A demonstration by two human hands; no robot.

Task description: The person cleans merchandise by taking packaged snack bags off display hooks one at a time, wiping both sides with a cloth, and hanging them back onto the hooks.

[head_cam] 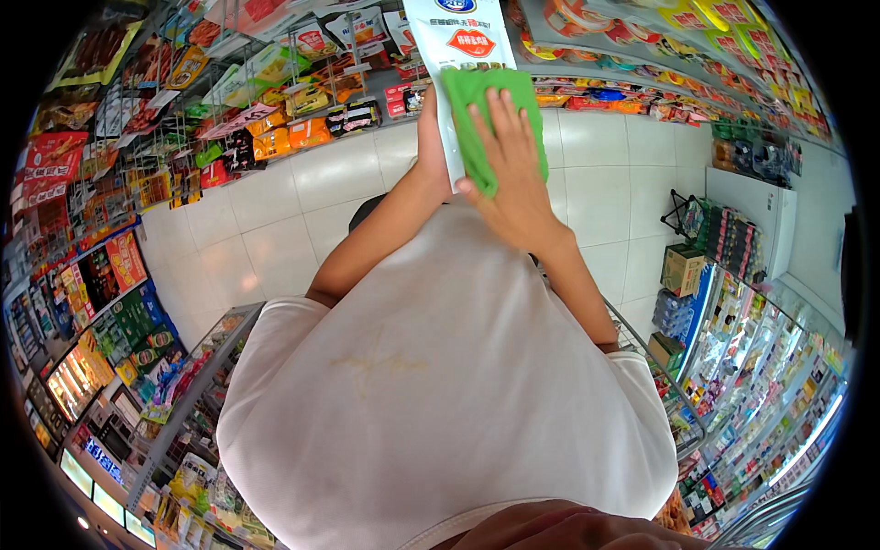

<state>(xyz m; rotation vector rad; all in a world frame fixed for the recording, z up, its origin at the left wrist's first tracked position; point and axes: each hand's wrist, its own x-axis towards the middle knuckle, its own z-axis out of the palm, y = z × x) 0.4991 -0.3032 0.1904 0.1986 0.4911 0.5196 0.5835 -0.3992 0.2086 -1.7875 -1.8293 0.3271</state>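
A white plastic snack bag with a red lips print and writing is held up before my chest. My left hand grips it along its left edge, with most of the fingers hidden behind it. Over the lower part of the bag's front lies a green cloth. My right hand presses flat on this cloth, fingers spread and pointing up, the thumb near the bag's lower left corner. What the cloth covers on the bag is hidden.
Shelves of packaged snacks rise ahead on the left, and more stocked shelves on the right. Pale floor tiles show below. A cardboard box and bottle packs stand at right. A rack edge runs behind on the left.
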